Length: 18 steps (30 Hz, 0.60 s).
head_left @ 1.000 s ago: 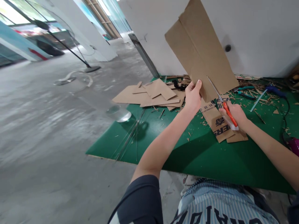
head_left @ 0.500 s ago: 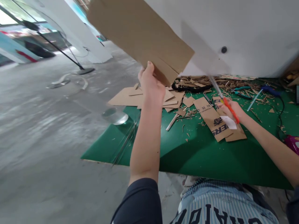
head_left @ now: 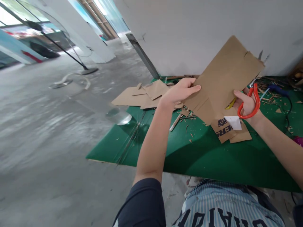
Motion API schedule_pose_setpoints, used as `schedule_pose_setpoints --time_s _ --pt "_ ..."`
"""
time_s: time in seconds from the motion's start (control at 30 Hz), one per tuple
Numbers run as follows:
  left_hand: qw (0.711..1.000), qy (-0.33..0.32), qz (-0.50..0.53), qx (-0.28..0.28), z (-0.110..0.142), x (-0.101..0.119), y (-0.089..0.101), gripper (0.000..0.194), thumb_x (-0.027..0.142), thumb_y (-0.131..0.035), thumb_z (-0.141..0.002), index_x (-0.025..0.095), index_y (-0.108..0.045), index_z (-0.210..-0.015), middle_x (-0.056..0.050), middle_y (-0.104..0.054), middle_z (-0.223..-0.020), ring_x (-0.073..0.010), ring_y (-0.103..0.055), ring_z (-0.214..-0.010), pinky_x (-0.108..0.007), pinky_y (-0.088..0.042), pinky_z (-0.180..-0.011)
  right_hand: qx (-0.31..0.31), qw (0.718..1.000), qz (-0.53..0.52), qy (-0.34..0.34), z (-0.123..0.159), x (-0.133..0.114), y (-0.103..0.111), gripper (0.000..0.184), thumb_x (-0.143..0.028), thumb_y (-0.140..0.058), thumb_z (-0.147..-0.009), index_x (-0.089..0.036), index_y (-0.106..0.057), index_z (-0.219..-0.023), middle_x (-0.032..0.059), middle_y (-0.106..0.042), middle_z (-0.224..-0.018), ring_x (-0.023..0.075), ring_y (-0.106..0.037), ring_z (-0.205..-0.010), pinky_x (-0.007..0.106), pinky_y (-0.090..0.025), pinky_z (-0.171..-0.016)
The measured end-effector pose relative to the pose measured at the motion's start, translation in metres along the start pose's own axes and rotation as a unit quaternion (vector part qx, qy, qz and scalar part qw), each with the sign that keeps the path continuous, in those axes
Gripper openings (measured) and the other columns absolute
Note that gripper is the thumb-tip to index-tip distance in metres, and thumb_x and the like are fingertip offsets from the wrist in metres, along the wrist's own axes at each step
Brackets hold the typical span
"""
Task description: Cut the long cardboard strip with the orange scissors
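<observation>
the left hand [head_left: 181,91] is closing on the left edge of a plain cardboard sheet [head_left: 223,75], thumb lying on the face; the right hand [head_left: 247,102] is curling round the scissors [head_left: 257,97], its thumb resting over the sheet's right edge; the sheet is tilting in the air above the green worktop [head_left: 201,160], partly covering the printed cardboard pieces [head_left: 224,130] and white paper [head_left: 233,122]; the step in hand seems to be repositioning the sheet between cuts; a further cut would be calling for a steady left hold and the right thumb freed for the handles; the sheet is hiding the left fingertips and part of the blades, whose tips are blurring above its corner; a yellow bit [head_left: 230,104] by the right fingers is staying unclear; the purple thing [head_left: 298,140] is being cut off by the frame
</observation>
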<state>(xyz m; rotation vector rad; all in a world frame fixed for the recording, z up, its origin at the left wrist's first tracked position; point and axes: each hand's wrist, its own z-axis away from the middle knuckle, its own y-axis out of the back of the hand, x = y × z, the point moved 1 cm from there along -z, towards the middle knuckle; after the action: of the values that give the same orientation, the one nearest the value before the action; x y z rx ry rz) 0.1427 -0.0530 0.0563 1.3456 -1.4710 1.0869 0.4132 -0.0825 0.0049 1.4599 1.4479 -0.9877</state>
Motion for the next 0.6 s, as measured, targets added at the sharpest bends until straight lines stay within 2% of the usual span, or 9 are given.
schedule_pose_setpoints --time_s 0.07,0.13,0.2,0.23,0.3,0.37,0.47,0.53,0.6 --pt "0.996 0.045 -0.027 -0.075 -0.004 0.0 0.002 0.027 0.023 -0.086 -0.071 0.017 -0.075 -0.095 -0.008 -0.076 -0.093 -0.0292 -0.074 -0.104 -0.043 -0.059 -0.095 0.015 0.999 0.017 0.026 -0.005 0.0 0.005 0.048 -0.057 -0.051 -0.091 -0.03 -0.056 -0.13 0.0113 -0.069 -0.126 0.0335 -0.068 -0.113 0.056 -0.059 -0.083" --pt "0.995 0.049 0.005 -0.087 -0.006 -0.004 0.004 0.038 0.037 -0.084 -0.076 0.021 -0.073 -0.109 -0.01 -0.076 -0.107 -0.0288 -0.072 -0.112 -0.042 -0.059 -0.097 0.03 0.998 0.036 0.042 -0.014 0.001 0.012 0.047 -0.063 -0.047 -0.091 -0.034 -0.059 -0.127 0.0099 -0.069 -0.126 0.0351 -0.064 -0.119 0.057 -0.059 -0.082" --pt "0.99 0.058 0.061 -0.112 -0.007 -0.013 0.001 0.054 0.051 -0.085 -0.072 0.023 -0.071 -0.116 -0.013 -0.074 -0.117 -0.0309 -0.072 -0.113 -0.045 -0.061 -0.094 0.047 0.997 0.049 0.041 -0.022 0.002 0.02 0.048 -0.067 -0.042 -0.091 -0.037 -0.06 -0.123 0.0089 -0.068 -0.128 0.0352 -0.061 -0.126 0.055 -0.06 -0.081" --pt "0.983 0.076 0.085 -0.147 -0.006 -0.02 -0.003 0.063 0.057 -0.087 -0.067 0.023 -0.07 -0.117 -0.015 -0.073 -0.119 -0.0328 -0.073 -0.111 -0.047 -0.063 -0.09 0.054 0.996 0.052 0.037 -0.026 0.003 0.024 0.048 -0.068 -0.04 -0.091 -0.038 -0.06 -0.122 0.0086 -0.067 -0.13 0.0347 -0.059 -0.128 0.054 -0.06 -0.08" --pt "0.959 0.126 0.113 -0.227 -0.001 -0.036 -0.019 0.077 0.059 -0.093 -0.054 0.021 -0.069 -0.117 -0.019 -0.073 -0.12 -0.037 -0.073 -0.108 -0.051 -0.065 -0.083 0.065 0.996 0.056 0.031 -0.031 0.005 0.027 0.05 -0.07 -0.037 -0.09 -0.037 -0.06 -0.121 0.0084 -0.065 -0.133 0.0338 -0.058 -0.13 0.051 -0.061 -0.078" --pt "0.946 0.154 0.123 -0.256 0.002 -0.05 -0.038 0.071 0.05 -0.096 -0.056 0.018 -0.07 -0.115 -0.02 -0.074 -0.118 -0.038 -0.072 -0.11 -0.053 -0.066 -0.083 0.075 0.995 0.055 0.028 -0.032 0.007 0.028 0.052 -0.072 -0.035 -0.09 -0.036 -0.059 -0.119 0.0088 -0.064 -0.135 0.0332 -0.059 -0.129 0.049 -0.061 -0.076" --pt "0.97 0.13 0.146 -0.143 0.001 -0.057 -0.054 0.043 0.041 -0.087 -0.073 0.019 -0.072 -0.106 -0.014 -0.078 -0.106 -0.0353 -0.075 -0.106 -0.052 -0.066 -0.086 0.064 0.998 0.01 -0.011 -0.031 0.013 0.026 0.055 -0.073 -0.035 -0.091 -0.032 -0.055 -0.121 0.0107 -0.067 -0.128 0.031 -0.066 -0.118 0.045 -0.061 -0.072" --pt "0.979 0.112 0.157 -0.06 -0.004 -0.053 -0.051 0.029 0.036 -0.082 -0.079 0.02 -0.071 -0.101 -0.011 -0.079 -0.1 -0.0327 -0.076 -0.104 -0.049 -0.066 -0.089 0.037 0.997 -0.03 -0.058 -0.029 0.02 0.026 0.058 -0.074 -0.038 -0.091 -0.028 -0.051 -0.125 0.0115 -0.071 -0.118 0.0283 -0.07 -0.106 0.042 -0.061 -0.069" --pt "0.982 0.085 0.166 0.012 -0.011 -0.047 -0.041 0.024 0.034 -0.081 -0.08 0.021 -0.071 -0.098 -0.01 -0.079 -0.1 -0.0297 -0.076 -0.103 -0.044 -0.066 -0.09 -0.004 0.997 -0.011 -0.08 -0.029 0.031 0.028 0.063 -0.075 -0.045 -0.088 -0.025 -0.051 -0.125 0.0114 -0.072 -0.107 0.0263 -0.072 -0.098 0.04 -0.06 -0.07"
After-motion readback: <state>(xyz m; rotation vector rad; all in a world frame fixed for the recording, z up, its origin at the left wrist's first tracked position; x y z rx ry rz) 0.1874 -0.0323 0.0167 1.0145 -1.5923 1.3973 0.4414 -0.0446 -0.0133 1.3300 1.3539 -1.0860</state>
